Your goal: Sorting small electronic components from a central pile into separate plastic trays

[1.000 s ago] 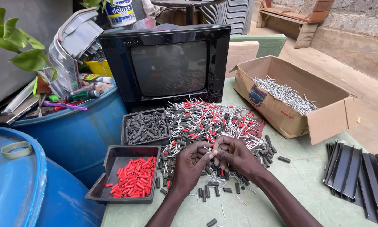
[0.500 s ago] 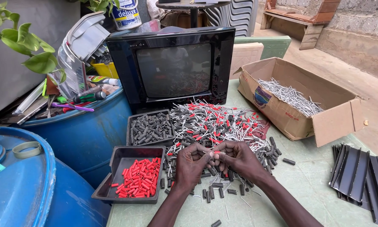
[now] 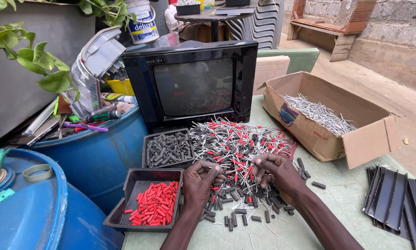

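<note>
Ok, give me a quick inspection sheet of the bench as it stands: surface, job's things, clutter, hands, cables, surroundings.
Surface: green tabletop, loose dark sleeves scattered near the hands.
Job's things: pile of red and grey pins; tray of red caps; tray of dark sleeves; cardboard box of metal pins.
Clutter: black metal strips at the right edge; old television behind the pile.
Hands: left hand and right hand both curled over small pieces at the pile's near edge.
Cables: nothing seen.
Surroundings: blue drums with tools on top, plant leaves, stone wall, wooden bench.
</note>
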